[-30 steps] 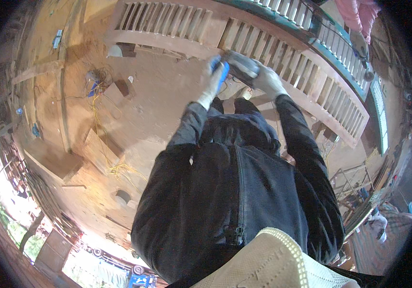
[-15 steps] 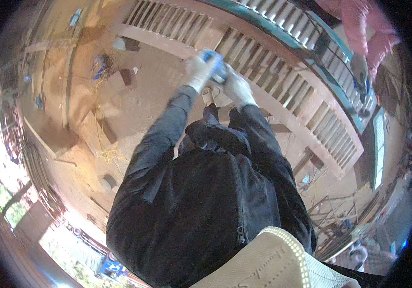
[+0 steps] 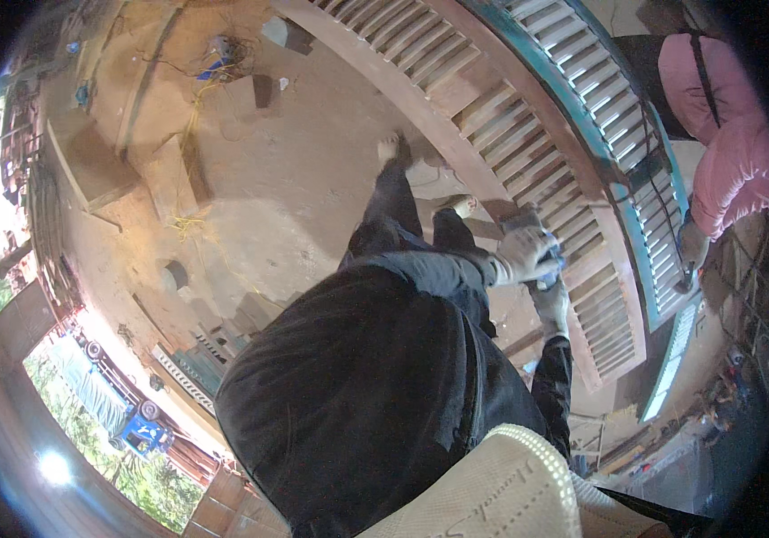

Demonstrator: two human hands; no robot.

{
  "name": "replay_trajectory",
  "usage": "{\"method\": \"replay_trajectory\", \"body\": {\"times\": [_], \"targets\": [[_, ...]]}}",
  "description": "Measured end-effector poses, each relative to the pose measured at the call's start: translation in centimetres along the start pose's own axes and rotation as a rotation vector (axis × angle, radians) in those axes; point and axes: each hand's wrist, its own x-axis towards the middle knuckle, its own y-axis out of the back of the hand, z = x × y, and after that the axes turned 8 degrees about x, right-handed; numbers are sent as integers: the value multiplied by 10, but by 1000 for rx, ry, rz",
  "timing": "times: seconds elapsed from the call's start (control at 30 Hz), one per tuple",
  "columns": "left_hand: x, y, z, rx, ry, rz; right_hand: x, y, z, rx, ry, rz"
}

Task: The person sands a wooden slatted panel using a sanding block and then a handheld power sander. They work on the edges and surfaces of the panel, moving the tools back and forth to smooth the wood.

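Note:
Both my hands wear light work gloves and meet over a long brown louvred wooden panel (image 3: 501, 125) lying on the floor. My left hand (image 3: 521, 253) is closed over a small grey-blue power tool (image 3: 553, 267) resting on the slats. My right hand (image 3: 552, 307) grips the same tool from below, and its dark sleeve runs down to the right. Most of the tool is hidden under the gloves. My dark jacket fills the lower middle, and my feet (image 3: 391, 149) stand beside the panel.
A teal louvred panel (image 3: 622, 117) lies alongside the brown one. A person in pink (image 3: 729, 152) bends over it at the upper right. Wooden blocks (image 3: 169, 175), a yellow cord (image 3: 189, 224) and tangled cables (image 3: 216, 61) lie on the dusty floor to the left.
My view has swung left, so the hands and tool have shifted from the upper middle to the right of the picture, further along the brown panel. Both hands stay on the tool.

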Motion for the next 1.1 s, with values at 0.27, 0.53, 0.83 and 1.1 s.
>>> {"method": "replay_trajectory", "body": {"times": [0.27, 0.53, 0.83, 1.1], "targets": [[61, 148, -112, -166, -127, 31, 52, -75, -165, -146, 128, -65], [109, 311, -240, -253, -21, 146, 104, -178, -359, -86, 261, -110], [240, 435, -334, -580, 334, 176, 196, -235, -514, 75, 423, 19], [231, 373, -272, -883, 388, -19, 169, -219, -451, 118, 189, 180]]}}
